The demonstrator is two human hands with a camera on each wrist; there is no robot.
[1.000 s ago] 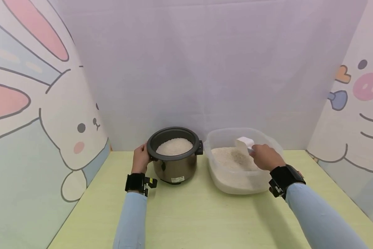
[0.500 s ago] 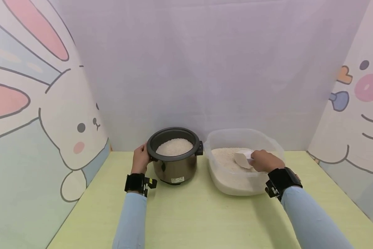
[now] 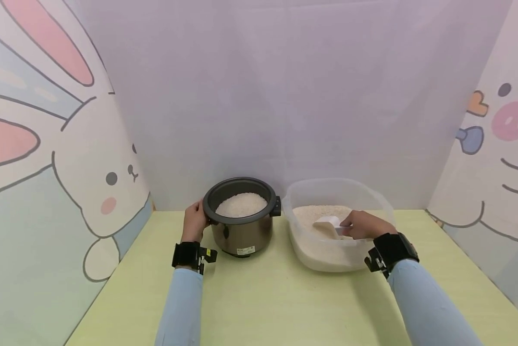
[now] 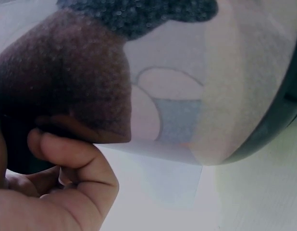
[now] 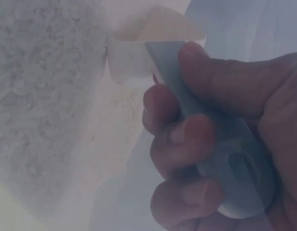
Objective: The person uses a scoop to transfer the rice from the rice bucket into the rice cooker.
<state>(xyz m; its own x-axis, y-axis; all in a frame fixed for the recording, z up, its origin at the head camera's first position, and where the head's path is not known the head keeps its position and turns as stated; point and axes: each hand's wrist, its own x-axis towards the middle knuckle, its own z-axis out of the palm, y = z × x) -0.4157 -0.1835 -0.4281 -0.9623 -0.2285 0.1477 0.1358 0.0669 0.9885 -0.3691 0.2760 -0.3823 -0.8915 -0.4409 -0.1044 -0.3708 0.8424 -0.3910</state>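
Observation:
In the head view my left hand [image 3: 193, 222] grips the left side handle of a dark rice cooker [image 3: 241, 236], whose pot holds white rice [image 3: 241, 205]. The left wrist view shows that hand's fingers [image 4: 71, 151] curled at the dark handle, beside the shiny cooker wall [image 4: 172, 53]. To the right, my right hand [image 3: 364, 225] is inside a clear plastic bin [image 3: 382, 207] of rice [image 3: 321, 211]. Its fingers wrap the grey-blue handle [image 5: 211, 125] of a white scoop [image 3: 326, 226]. Rice is heaped in the scoop cup [image 5: 134, 60], down at the rice surface.
Cooker and bin stand close together at the back of a pale yellow-green table [image 3: 276, 307]. A lilac cloth [image 3: 259, 96] hangs right behind them. Panels with a cartoon rabbit [image 3: 99, 182] and a cartoon pig [image 3: 492, 192] flank the table.
My right hand has lowered the scoop from above the rice down into it, then shifted it slightly left. My left hand stays on the cooker's handle.

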